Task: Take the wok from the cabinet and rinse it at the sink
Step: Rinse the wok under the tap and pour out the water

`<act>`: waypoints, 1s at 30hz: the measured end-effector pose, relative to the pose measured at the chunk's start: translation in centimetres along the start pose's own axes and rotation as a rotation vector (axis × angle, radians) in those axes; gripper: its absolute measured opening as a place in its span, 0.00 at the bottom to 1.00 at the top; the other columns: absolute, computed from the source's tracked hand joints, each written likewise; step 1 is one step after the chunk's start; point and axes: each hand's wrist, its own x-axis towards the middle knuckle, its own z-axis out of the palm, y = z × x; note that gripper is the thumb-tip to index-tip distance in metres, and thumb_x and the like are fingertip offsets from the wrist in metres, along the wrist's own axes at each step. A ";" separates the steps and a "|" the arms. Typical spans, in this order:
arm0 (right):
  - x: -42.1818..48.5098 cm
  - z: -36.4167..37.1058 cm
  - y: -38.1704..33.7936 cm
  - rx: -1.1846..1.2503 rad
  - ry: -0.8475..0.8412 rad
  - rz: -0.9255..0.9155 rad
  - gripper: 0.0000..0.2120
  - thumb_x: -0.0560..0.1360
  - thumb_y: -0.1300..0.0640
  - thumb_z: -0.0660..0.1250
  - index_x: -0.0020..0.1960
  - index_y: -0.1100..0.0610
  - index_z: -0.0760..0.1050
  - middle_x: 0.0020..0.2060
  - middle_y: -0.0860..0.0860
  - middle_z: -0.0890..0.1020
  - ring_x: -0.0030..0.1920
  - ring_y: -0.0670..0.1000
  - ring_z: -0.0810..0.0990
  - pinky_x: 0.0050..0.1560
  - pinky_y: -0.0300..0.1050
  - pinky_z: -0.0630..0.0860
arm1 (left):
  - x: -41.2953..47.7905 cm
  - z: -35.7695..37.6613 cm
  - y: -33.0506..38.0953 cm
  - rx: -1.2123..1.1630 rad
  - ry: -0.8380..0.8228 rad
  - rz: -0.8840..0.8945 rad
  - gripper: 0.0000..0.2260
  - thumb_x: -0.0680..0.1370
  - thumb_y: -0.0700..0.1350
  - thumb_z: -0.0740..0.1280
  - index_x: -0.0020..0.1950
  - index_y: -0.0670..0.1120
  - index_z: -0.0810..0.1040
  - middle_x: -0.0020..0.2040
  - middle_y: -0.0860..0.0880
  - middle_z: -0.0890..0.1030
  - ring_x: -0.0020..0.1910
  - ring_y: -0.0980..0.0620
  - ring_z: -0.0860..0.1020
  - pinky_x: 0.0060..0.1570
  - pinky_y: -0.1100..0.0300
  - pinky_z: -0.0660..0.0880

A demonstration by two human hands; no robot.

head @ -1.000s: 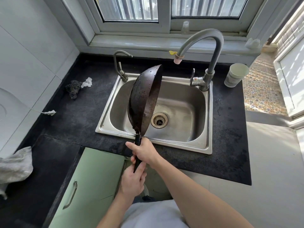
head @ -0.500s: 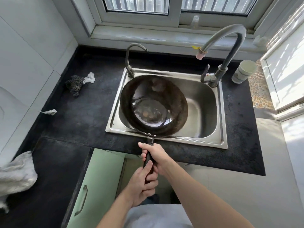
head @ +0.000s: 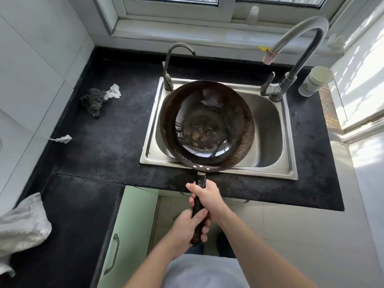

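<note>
A dark, rusty wok [head: 207, 125] is held level over the left part of the steel sink [head: 270, 125], open side up, with brownish residue at its bottom. Its black handle [head: 198, 204] points toward me. My right hand [head: 205, 196] grips the handle's upper part; my left hand [head: 189, 227] grips the lower end. The tall curved tap [head: 299, 44] arches over the sink's back right, its pink-tipped spout to the right of and beyond the wok; no water runs. A smaller tap [head: 168, 67] stands at the sink's back left.
A black counter [head: 104, 142] surrounds the sink. A dark scouring pad [head: 93, 101] with a white scrap lies at left, a cloth [head: 20, 225] at the near left, a white cup [head: 315, 81] at right. Below is a green cabinet door [head: 124, 235].
The wok turned from standing on edge to lying level, open side up, over the sink. Both hands stayed on the handle and it now sits slightly nearer to me.
</note>
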 end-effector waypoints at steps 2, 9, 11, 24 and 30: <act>-0.1 0.1 0.0 -0.006 0.001 -0.009 0.13 0.78 0.63 0.70 0.38 0.59 0.69 0.28 0.52 0.73 0.26 0.49 0.76 0.29 0.43 0.76 | -0.1 0.5 -0.1 -0.048 0.019 -0.016 0.11 0.82 0.48 0.60 0.47 0.40 0.71 0.32 0.48 0.72 0.27 0.54 0.67 0.25 0.62 0.64; 0.2 0.8 0.0 0.198 -0.020 0.122 0.08 0.78 0.65 0.69 0.44 0.58 0.72 0.27 0.51 0.73 0.30 0.51 0.81 0.32 0.42 0.78 | 0.4 0.6 -0.3 0.058 0.175 0.079 0.18 0.81 0.56 0.60 0.42 0.42 0.69 0.27 0.49 0.68 0.22 0.54 0.61 0.20 0.63 0.59; 0.3 0.9 -0.1 0.250 -0.032 0.162 0.08 0.78 0.63 0.70 0.46 0.57 0.71 0.27 0.51 0.72 0.30 0.50 0.80 0.31 0.41 0.77 | 0.2 0.6 -0.1 0.077 0.200 0.084 0.19 0.81 0.56 0.60 0.38 0.43 0.68 0.26 0.49 0.68 0.21 0.55 0.61 0.20 0.64 0.58; -1.1 0.4 -0.8 0.173 -0.039 0.118 0.16 0.77 0.63 0.70 0.35 0.55 0.67 0.26 0.50 0.70 0.24 0.47 0.71 0.26 0.39 0.70 | -0.4 2.3 -1.4 0.211 0.349 0.267 0.24 0.81 0.57 0.59 0.31 0.41 0.71 0.24 0.45 0.71 0.19 0.50 0.67 0.19 0.61 0.64; -2.6 -0.2 -2.6 0.131 -0.081 0.099 0.17 0.77 0.65 0.68 0.34 0.54 0.66 0.26 0.50 0.70 0.24 0.47 0.71 0.25 0.39 0.69 | -1.6 4.3 -1.2 0.202 0.369 0.356 0.25 0.81 0.55 0.59 0.30 0.41 0.71 0.23 0.45 0.71 0.18 0.50 0.67 0.19 0.61 0.66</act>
